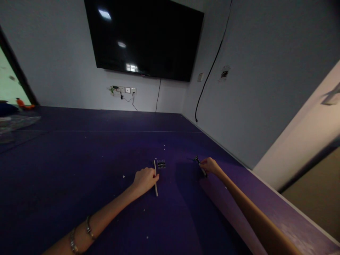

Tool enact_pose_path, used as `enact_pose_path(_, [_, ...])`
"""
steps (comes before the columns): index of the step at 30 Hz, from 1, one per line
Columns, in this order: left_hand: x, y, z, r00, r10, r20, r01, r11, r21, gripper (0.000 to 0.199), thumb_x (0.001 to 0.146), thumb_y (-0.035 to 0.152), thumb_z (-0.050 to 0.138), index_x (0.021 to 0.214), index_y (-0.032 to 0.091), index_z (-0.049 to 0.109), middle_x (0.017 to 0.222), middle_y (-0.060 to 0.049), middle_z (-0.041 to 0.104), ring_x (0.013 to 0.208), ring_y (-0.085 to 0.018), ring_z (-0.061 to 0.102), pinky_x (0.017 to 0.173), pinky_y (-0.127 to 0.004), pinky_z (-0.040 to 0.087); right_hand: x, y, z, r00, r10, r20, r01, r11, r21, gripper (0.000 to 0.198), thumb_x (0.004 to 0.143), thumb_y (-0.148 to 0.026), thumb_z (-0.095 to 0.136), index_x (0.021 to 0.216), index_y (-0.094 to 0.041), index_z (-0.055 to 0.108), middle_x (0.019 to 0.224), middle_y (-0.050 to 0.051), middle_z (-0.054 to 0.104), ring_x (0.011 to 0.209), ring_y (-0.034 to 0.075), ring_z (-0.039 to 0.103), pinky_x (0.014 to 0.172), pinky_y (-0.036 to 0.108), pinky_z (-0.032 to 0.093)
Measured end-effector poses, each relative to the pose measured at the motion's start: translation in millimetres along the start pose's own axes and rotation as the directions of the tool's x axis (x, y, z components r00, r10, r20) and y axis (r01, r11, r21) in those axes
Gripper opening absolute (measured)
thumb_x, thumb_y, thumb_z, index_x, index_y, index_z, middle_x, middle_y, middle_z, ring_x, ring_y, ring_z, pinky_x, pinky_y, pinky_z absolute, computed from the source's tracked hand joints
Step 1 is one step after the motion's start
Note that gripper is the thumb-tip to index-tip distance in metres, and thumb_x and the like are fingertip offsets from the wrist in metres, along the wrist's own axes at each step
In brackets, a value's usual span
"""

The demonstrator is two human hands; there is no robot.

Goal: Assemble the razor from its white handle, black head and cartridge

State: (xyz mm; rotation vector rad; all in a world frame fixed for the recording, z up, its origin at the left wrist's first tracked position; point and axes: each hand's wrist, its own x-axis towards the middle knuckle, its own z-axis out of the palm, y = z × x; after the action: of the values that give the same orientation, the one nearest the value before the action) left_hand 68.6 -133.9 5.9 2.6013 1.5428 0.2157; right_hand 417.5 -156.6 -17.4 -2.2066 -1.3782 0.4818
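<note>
My left hand (145, 180) is closed around a thin, pale, slightly bent piece of cable or tubing (156, 189), which sticks out past the fingers at both ends. Just beyond its upper end lies a small black-and-clear rectangular piece (161, 164) on the purple surface. To the right, my right hand (210, 165) pinches a slim tool with a dark forked head (196, 159) and a pale and dark handle. The head points up and left; its exact kind is too small to make out. The hands are well apart.
Small white scraps (123, 176) are scattered over the purple surface (87, 163). At the far left lie clear plastic wrapping (20, 122) and an orange object (23, 104). A black cable (209, 72) hangs down the right wall, and a television (148, 39) is mounted ahead.
</note>
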Motion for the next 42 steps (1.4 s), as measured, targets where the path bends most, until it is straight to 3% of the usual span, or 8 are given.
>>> enact_pose_path(18, [2.2,4.8,9.0,0.999,-0.013,0.039,0.011,0.999,0.050,0.030,0.083,0.032,0.042,0.082,0.015,0.067,0.084,-0.012,0.068,0.081,-0.026,0.065,0.068,-0.035,0.048,1.0,3.2,7.3,0.995,-0.073,-0.068,0.060,0.981,-0.186,0.013,0.064,-0.021,0.056,0.062,-0.017,0.068,0.056,0.002,0.063,0.061,0.016,0.062,0.049,0.019,0.036])
enact_pose_path(24, [0.2,4.0,4.3,0.999,-0.045,0.017,0.045,0.998,0.044,0.031,0.083,0.031,0.042,0.081,0.015,0.068,0.084,-0.010,0.069,0.080,-0.024,0.065,0.068,-0.032,0.046,-4.9,-12.8,0.4,0.982,-0.136,-0.131,0.116,0.982,-0.146,0.013,0.065,-0.019,0.059,0.072,-0.018,0.070,0.070,0.006,0.067,0.074,0.020,0.063,0.059,0.022,0.042])
enact_pose_path(27, [-2.4,9.0,-3.4,0.999,-0.022,-0.036,0.024,0.999,0.048,0.033,0.085,0.033,0.040,0.081,0.016,0.068,0.081,-0.010,0.069,0.078,-0.024,0.065,0.067,-0.033,0.046,-19.5,-41.6,8.3,0.976,-0.181,-0.118,0.194,0.975,0.109,0.021,0.066,-0.021,0.062,0.085,-0.019,0.069,0.074,0.005,0.066,0.070,0.019,0.062,0.059,0.025,0.046])
enact_pose_path(29, [-6.1,17.5,-10.4,0.998,-0.003,-0.062,0.006,0.999,0.046,0.035,0.086,0.035,0.038,0.083,0.017,0.068,0.081,-0.010,0.069,0.078,-0.024,0.065,0.067,-0.033,0.046,-36.3,-66.9,20.3,0.978,-0.209,-0.022,0.190,0.836,0.514,0.028,0.065,-0.024,0.065,0.093,-0.020,0.065,0.075,0.004,0.064,0.066,0.018,0.061,0.056,0.029,0.049])
enact_pose_path(31, [-11.4,29.1,-17.2,0.997,0.010,-0.074,-0.007,0.999,0.040,0.037,0.087,0.036,0.035,0.087,0.017,0.067,0.081,-0.009,0.069,0.078,-0.023,0.065,0.068,-0.033,0.046,-55.6,-92.3,34.5,0.968,-0.225,0.111,0.047,0.596,0.801,0.033,0.064,-0.027,0.069,0.096,-0.020,0.063,0.081,0.004,0.064,0.069,0.017,0.062,0.061,0.031,0.052])
enact_pose_path(34, [-19.8,45.9,-24.0,0.995,0.056,-0.086,-0.051,0.997,0.055,0.036,0.088,0.034,0.034,0.091,0.017,0.065,0.083,-0.011,0.069,0.079,-0.024,0.065,0.069,-0.034,0.046,-80.3,-122.6,52.5,0.934,-0.247,0.257,-0.147,0.390,0.909,0.037,0.064,-0.029,0.073,0.096,-0.019,0.060,0.087,0.006,0.065,0.074,0.016,0.064,0.066,0.031,0.052])
enact_pose_path(37, [-25.1,55.2,-24.9,0.990,0.103,-0.096,-0.097,0.993,0.067,0.034,0.088,0.032,0.035,0.093,0.016,0.064,0.081,-0.012,0.069,0.078,-0.025,0.066,0.067,-0.035,0.047,-93.2,-139.9,61.0,0.930,-0.252,0.266,-0.168,0.351,0.921,0.034,0.061,-0.028,0.075,0.090,-0.018,0.060,0.078,0.002,0.064,0.066,0.013,0.062,0.059,0.026,0.051])
enact_pose_path(42, [-27.6,56.6,-20.9,0.977,0.164,-0.137,-0.158,0.986,0.051,0.036,0.089,0.036,0.033,0.090,0.017,0.064,0.078,-0.010,0.069,0.073,-0.026,0.066,0.064,-0.036,0.047,-94.5,-144.7,56.5,0.946,-0.252,0.203,-0.084,0.414,0.906,0.029,0.058,-0.027,0.075,0.083,-0.017,0.065,0.069,0.000,0.062,0.060,0.012,0.058,0.052,0.023,0.047])
